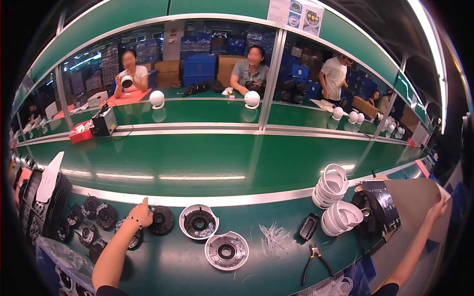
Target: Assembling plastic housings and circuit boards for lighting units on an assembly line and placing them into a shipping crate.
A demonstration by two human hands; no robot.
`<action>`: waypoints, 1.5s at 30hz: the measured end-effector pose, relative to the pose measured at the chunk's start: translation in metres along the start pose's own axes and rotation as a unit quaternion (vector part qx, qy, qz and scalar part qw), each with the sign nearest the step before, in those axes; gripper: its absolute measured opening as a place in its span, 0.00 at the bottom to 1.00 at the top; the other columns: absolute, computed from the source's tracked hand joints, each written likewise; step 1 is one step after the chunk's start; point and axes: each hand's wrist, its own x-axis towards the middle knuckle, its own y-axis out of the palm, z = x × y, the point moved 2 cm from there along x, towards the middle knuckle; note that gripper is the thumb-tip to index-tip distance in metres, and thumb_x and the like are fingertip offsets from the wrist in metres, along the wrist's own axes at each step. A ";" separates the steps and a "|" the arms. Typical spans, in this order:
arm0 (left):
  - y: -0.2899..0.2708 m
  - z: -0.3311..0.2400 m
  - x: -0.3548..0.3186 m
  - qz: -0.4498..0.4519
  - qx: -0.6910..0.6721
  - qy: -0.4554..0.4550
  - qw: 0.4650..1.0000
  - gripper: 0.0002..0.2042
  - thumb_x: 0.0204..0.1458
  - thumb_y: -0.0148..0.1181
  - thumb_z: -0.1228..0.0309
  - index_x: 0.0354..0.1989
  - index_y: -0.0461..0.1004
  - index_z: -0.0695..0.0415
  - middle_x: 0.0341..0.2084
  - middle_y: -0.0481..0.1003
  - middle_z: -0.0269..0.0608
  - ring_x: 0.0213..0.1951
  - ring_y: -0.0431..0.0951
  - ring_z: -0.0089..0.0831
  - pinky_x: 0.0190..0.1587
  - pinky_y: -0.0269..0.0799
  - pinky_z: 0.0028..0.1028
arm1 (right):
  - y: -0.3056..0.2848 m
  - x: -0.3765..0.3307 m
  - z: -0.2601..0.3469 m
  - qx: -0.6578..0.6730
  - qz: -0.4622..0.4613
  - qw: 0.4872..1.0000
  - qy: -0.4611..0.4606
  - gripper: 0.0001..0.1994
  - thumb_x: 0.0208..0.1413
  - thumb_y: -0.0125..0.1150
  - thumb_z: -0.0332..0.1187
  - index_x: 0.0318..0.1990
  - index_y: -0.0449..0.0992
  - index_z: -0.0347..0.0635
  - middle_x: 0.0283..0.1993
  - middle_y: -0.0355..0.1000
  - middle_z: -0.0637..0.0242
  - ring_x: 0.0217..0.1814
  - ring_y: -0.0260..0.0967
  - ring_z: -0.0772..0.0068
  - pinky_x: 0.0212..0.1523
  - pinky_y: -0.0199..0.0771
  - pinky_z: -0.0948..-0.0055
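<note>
Left hand (141,214): over left part of bench (173,269), back of hand up. One finger stretched forward toward white rail (163,199), other fingers look folded under. Not spread wide, not a full fist. Palm side hidden, so can't tell if anything is in it. Dark bracelet (134,220) on wrist.

Nearest thing: black disc (162,220), flat on bench, just right of left hand; touching or only beside, can't tell. Second disc (134,240) partly covered by left wrist. More discs (88,233) grouped further left.

Right hand (437,209): far right, arm stretched out, fingers bent at pale piece (444,193) by the corner of brown board (414,207). Looks like fingers meet pale piece; small and near the rim, so can't tell if it's really gripped.

Mid bench: upper shell (181,222) and lower shell (207,250), both white, black disc inside each, rims about touching. Right of them, white clippings (275,239) in a loose pile, then pliers (315,250) lying with handles apart, black oval part (309,227) above. Two stacks of white shells near: back stack (331,186), front stack (340,218).
</note>
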 end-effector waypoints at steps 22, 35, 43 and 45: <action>-0.186 -0.321 -0.150 0.457 -0.692 0.436 0.350 0.45 0.44 0.48 0.41 0.60 0.33 0.56 0.53 0.57 0.48 0.48 0.67 0.38 0.47 0.67 0.37 | 0.201 -0.411 0.272 -0.253 0.505 0.679 -0.469 0.16 0.46 0.48 0.33 0.43 0.69 0.37 0.47 0.65 0.53 0.47 0.65 0.54 0.47 0.64 0.62; -0.282 -0.241 -0.141 0.209 -0.658 0.640 0.338 0.14 0.38 0.60 0.80 0.35 0.67 0.64 0.29 0.73 0.38 0.31 0.74 0.22 0.36 0.70 0.22 | 0.099 -0.400 0.066 -0.293 0.648 0.584 -0.392 0.11 0.44 0.54 0.27 0.38 0.71 0.38 0.44 0.68 0.60 0.44 0.66 0.64 0.44 0.67 0.67; -0.359 0.010 -0.196 -0.183 -0.578 0.482 0.633 0.19 0.39 0.61 0.73 0.40 0.67 0.70 0.29 0.73 0.45 0.30 0.75 0.29 0.35 0.72 0.25 | 0.225 -0.431 0.108 -0.164 0.704 0.607 -0.331 0.10 0.45 0.55 0.28 0.38 0.70 0.38 0.43 0.68 0.61 0.45 0.65 0.66 0.44 0.66 0.69; -0.348 0.079 -0.255 -0.286 -0.521 0.336 0.731 0.13 0.44 0.58 0.69 0.34 0.72 0.65 0.28 0.73 0.39 0.28 0.73 0.23 0.29 0.69 0.19 | 0.304 -0.503 0.171 -0.007 0.645 0.686 -0.337 0.19 0.50 0.49 0.37 0.48 0.62 0.37 0.51 0.61 0.57 0.52 0.60 0.61 0.49 0.62 0.65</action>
